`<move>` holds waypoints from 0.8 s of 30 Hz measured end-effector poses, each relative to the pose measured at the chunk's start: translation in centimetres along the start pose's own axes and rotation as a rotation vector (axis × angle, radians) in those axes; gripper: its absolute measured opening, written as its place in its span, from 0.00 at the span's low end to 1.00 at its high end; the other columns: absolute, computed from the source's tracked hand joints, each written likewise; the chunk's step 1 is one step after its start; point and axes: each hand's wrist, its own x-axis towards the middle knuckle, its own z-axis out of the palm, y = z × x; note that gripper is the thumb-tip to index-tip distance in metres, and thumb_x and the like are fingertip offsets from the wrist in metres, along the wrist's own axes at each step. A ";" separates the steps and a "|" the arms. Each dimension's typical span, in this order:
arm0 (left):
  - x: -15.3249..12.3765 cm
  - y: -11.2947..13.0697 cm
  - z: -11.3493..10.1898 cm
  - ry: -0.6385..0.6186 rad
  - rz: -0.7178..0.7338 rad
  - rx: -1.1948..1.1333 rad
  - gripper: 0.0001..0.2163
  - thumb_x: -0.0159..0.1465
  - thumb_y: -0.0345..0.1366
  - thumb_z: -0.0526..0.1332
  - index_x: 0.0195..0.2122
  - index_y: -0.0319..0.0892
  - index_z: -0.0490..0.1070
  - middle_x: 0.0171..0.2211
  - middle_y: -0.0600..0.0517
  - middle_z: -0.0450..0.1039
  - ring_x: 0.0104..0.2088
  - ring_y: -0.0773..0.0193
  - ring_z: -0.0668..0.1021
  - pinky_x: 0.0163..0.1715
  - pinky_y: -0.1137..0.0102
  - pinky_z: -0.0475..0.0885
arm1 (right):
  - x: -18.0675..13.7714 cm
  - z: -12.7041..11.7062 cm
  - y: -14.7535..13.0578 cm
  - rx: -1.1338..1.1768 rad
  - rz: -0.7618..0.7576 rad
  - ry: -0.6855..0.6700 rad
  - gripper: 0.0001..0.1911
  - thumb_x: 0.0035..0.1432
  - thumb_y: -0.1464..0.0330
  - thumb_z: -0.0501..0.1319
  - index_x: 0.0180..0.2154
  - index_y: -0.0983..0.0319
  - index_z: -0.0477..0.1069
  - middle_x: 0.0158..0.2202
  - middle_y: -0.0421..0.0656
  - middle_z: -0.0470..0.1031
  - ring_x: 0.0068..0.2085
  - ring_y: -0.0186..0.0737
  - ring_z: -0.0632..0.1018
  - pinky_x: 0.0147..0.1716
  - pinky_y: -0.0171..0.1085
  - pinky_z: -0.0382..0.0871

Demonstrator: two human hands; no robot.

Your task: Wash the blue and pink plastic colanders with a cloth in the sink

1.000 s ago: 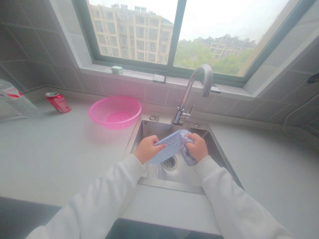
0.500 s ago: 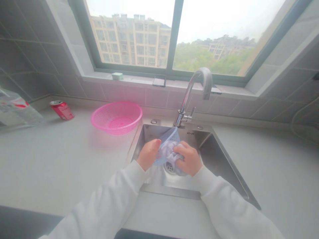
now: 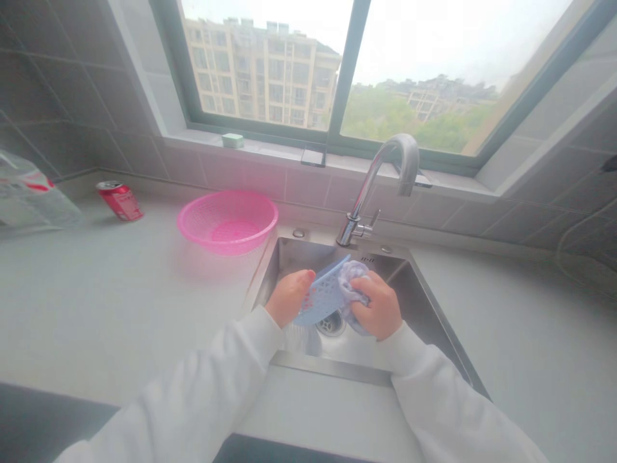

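Over the sink (image 3: 332, 368), my left hand (image 3: 290, 297) grips the near left side of a light blue perforated plastic basket (image 3: 325, 297), which is tilted on its side. Some of its fingers are hidden behind the basket. My right hand (image 3: 378, 305) is closed on a bunched pale purple-white cloth (image 3: 353, 280), which rests against the basket's right end. Below them both, the round drain (image 3: 331, 325) shows in the sink floor.
A pink plastic basket (image 3: 226, 243) stands on the counter left of the sink. Farther left are a red can (image 3: 120, 201) and a clear plastic package (image 3: 36, 193). The curved faucet (image 3: 369, 186) rises behind the sink. A green block (image 3: 232, 140) sits on the windowsill.
My right hand and the cloth have moved right along the basket, uncovering more of its holed surface. My left hand keeps its hold. The whole view has tilted slightly.
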 end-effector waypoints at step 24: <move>0.4 -0.4 -0.3 -0.031 -0.002 0.155 0.20 0.59 0.54 0.59 0.23 0.44 0.57 0.20 0.60 0.55 0.21 0.69 0.65 0.21 0.72 0.59 | -0.5 -0.1 -1.4 -0.026 -0.112 -0.123 0.11 0.45 0.73 0.58 0.31 0.58 0.76 0.32 0.43 0.74 0.30 0.38 0.74 0.30 0.35 0.67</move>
